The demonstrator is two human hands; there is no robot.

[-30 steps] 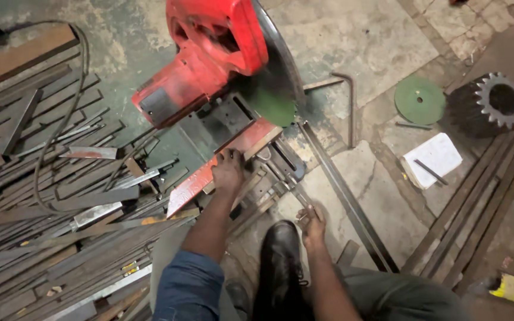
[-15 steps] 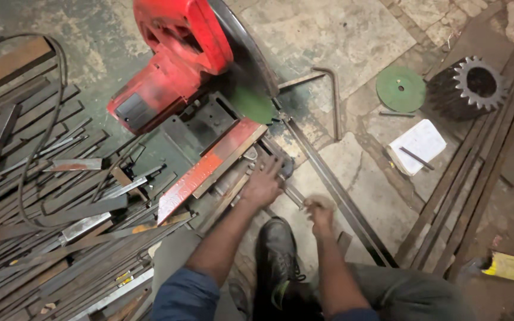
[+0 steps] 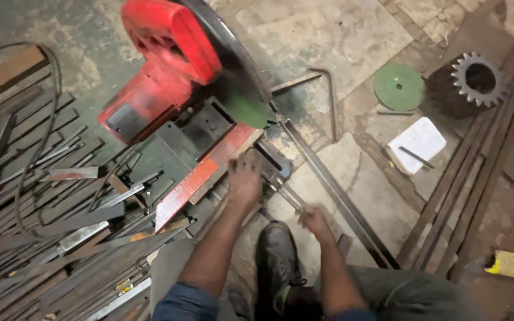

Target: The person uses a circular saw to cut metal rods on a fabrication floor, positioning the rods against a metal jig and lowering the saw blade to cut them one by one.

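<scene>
Glossy red plastic saw housing (image 3: 168,41), dull metal strips (image 3: 60,208), rough concrete floor (image 3: 328,35).

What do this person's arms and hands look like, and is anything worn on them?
Both forearms are bare, with blue sleeves pushed up near the elbows. The left hand and right hand wear no gloves; no watch or ring shows, though motion blurs both hands. Below are grey-green trousers and a scuffed black leather boot.
</scene>
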